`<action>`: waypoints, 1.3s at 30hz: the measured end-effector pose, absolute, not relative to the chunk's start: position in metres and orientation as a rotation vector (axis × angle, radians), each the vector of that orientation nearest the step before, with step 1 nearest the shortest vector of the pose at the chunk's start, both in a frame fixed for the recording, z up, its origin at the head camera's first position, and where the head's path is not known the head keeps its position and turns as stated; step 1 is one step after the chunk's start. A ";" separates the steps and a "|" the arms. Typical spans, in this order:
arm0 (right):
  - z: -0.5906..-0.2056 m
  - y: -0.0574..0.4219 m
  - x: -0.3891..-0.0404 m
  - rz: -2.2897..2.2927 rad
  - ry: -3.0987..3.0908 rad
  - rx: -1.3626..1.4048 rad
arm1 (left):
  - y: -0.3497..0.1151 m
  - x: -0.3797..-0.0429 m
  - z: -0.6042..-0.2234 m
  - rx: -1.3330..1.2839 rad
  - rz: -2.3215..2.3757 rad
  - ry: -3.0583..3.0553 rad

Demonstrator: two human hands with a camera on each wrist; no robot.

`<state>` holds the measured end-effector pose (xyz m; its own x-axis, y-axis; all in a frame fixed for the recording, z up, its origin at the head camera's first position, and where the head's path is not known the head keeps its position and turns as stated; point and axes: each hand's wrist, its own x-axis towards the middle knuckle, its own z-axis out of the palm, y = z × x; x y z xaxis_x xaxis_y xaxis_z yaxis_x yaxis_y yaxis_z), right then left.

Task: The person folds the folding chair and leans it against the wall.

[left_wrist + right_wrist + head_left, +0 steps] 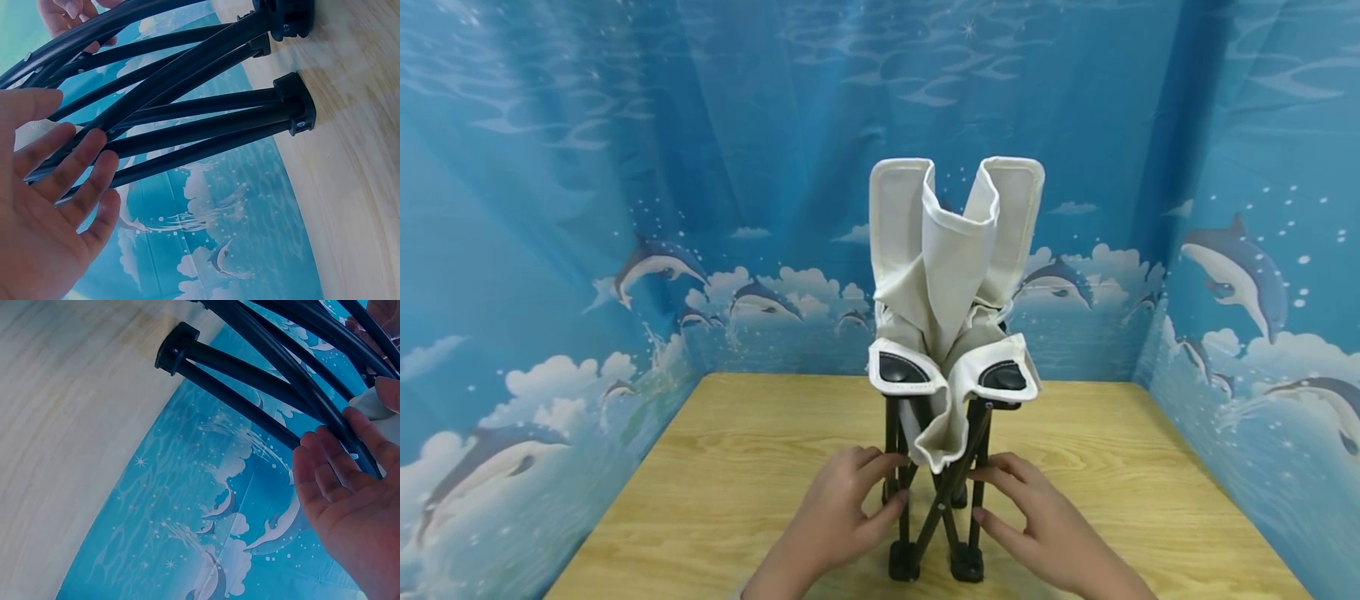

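On the table (pixel 760 467), by the head view, the chair (pixel 943 350) stands upright, long axis vertical, between left hand (pixel 844 504) and right hand (pixel 1037 525); neither is clearly nearer. Its cloth (pixel 936 446) hangs low between them, before a curtain (pixel 775 125). By the left wrist view, the left fingers (pixel 69 162) spread loosely at the legs (pixel 212 129). By the right wrist view, the right fingers (pixel 369 434) lie nearly straight there, gripping nothing.

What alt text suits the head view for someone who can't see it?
A white folding chair with black legs stands, bunched together, on a wood-grain table, a person's left hand and right hand flanking its legs. Behind it hangs a blue backdrop printed with dolphins.
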<state>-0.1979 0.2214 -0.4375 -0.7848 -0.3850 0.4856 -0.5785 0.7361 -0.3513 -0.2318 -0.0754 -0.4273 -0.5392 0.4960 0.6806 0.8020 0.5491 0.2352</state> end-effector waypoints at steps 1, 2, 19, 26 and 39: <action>-0.439 0.222 -0.198 0.700 -2.561 0.745 | -0.075 -0.232 -0.428 -1.051 -0.730 -2.242; -0.440 0.222 -0.198 0.700 -2.570 0.749 | -0.075 -0.232 -0.428 -1.058 -0.732 -2.245; -0.453 0.221 -0.199 0.713 -2.686 0.851 | -0.071 -0.230 -0.438 -1.103 -0.685 -2.366; -0.457 0.222 -0.198 0.741 -2.786 0.865 | -0.070 -0.226 -0.439 -1.095 -0.637 -2.475; -0.464 0.222 -0.201 0.861 -2.902 0.900 | -0.068 -0.222 -0.450 -1.095 -0.415 -2.517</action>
